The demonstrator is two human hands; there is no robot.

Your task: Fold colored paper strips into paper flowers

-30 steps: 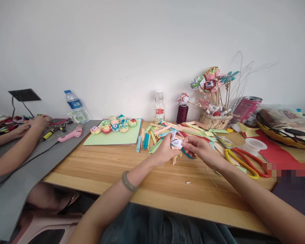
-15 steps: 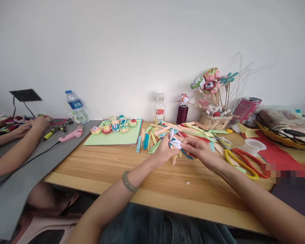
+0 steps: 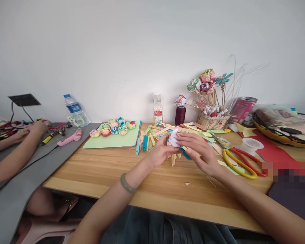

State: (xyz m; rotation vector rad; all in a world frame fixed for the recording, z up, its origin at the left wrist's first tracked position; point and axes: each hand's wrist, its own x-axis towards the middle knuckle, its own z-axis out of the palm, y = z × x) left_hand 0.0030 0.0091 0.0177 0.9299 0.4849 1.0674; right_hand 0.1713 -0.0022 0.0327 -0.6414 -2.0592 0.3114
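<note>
A small folded white paper piece [image 3: 173,138] is pinched in my left hand [image 3: 160,150], whose wrist wears a grey-green bangle. My right hand [image 3: 199,152] touches the piece's right side, its fingers held close together and partly covering it; whether they grip it cannot be made out. Folded strips in many colours [image 3: 165,130] lie heaped on the wooden table [image 3: 117,169] behind and beneath my hands. Several small paper flowers [image 3: 114,129] sit on a light green sheet [image 3: 99,143] to the left. Scissors with red and yellow handles [image 3: 240,162] rest at the right.
A clear bottle [image 3: 158,112], a dark red thread spool [image 3: 180,115] and a basket of paper flowers [image 3: 212,120] stand by the wall. A can [image 3: 242,110] is farther right. At far left, another person's hands [image 3: 37,130] work near a pink tool [image 3: 69,138].
My right hand has shifted from a pinch at the paper to extended fingers laid over its right side. The white piece stands more upright. The camera view has shifted slightly.
</note>
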